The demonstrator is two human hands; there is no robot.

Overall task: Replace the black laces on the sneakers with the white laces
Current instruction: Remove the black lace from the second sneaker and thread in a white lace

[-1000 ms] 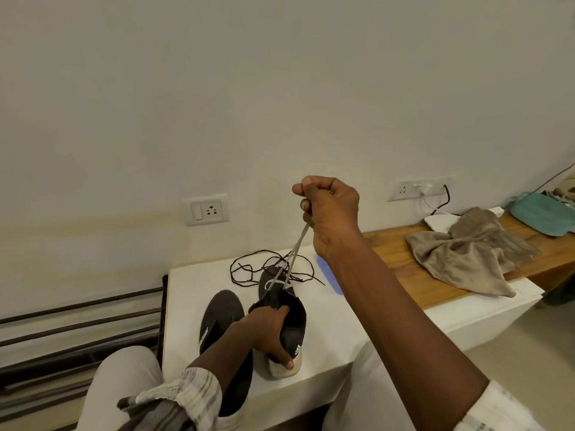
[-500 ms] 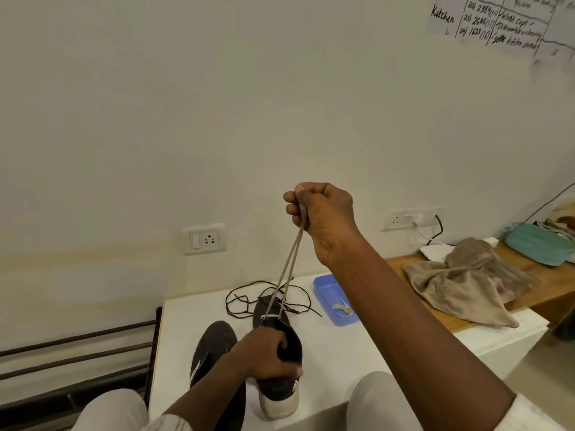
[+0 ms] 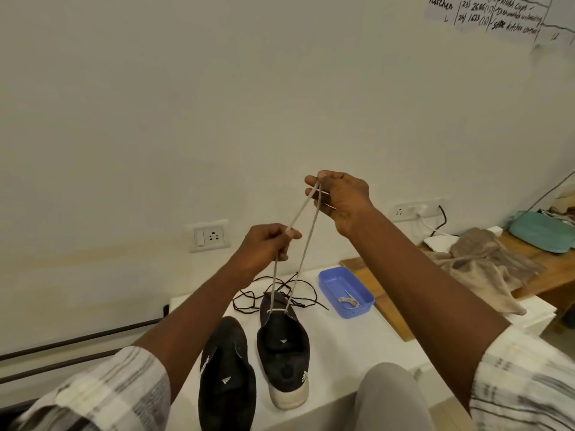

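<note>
The white lace point(image 3: 301, 259) is gripped by both hands and held taut above the desk point(image 3: 342, 343). It is pinched between thumb and curled fingers by the right hand point(image 3: 342, 200), which is raised highest. One strand is pinched on its way up from the shoe by the left hand point(image 3: 267, 244), set lower and nearer the person. Both strands are seen to run down to the sneaker point(image 3: 283, 346) standing towards the near edge of the desk, heel nearest the person. There the lace is passed through only the eyelet pair closest to the toe. No hand is laid on the shoe itself.

The removal of the black laces point(image 3: 249, 298) is judged to be done. They are seen in a loose tangle behind the shoes, towards the far edge, and none can be made out on either shoe. The other sneaker point(image 3: 227, 374), set just beside the first on its left, is shown without any lace. A spare white lace point(image 3: 350, 301) is held in the blue tray point(image 3: 337, 283) towards the far right corner.

The task is therefore judged to be under halfway. The two ends appear to be being evened out. The upper eyelets of this shoe are yet to be threaded, and the other sneaker is to be laced in full.
</note>
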